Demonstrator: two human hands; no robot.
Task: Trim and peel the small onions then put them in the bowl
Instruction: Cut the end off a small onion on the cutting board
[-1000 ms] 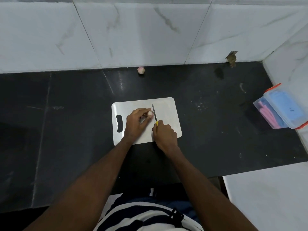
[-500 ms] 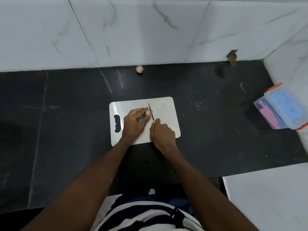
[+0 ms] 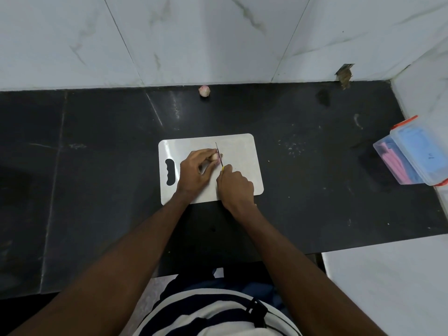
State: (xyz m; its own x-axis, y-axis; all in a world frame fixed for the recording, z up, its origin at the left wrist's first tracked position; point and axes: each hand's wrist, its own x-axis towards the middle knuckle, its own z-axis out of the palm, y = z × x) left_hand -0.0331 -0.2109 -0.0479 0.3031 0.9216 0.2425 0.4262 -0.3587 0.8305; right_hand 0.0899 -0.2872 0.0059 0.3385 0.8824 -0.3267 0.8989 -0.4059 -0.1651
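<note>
Counter: black stone, white marble-look tiles behind and at your right; scuffs and specks on the stone.
Board: white cutting board at centre of the counter, handle slot toward your left.
Left hand: your left hand rests on the board, fingers curled, tips pinching a small onion against the board.
Onion: pale, mostly hidden by your fingers; only its right end shows, touching the blade.
Right hand: your right hand is closed round the yellow handle of a knife; handle almost all hidden in the fist.
Knife: thin blade points away from you, edge down across the onion's right end.
Second onion: pinkish onion sits alone at the back of the counter, just beside the wall, well apart from the board.
Box: clear lidded box with orange clips at the right edge, pink and blue contents; cannot tell what they are.
Bowl: not seen in this view.
</note>
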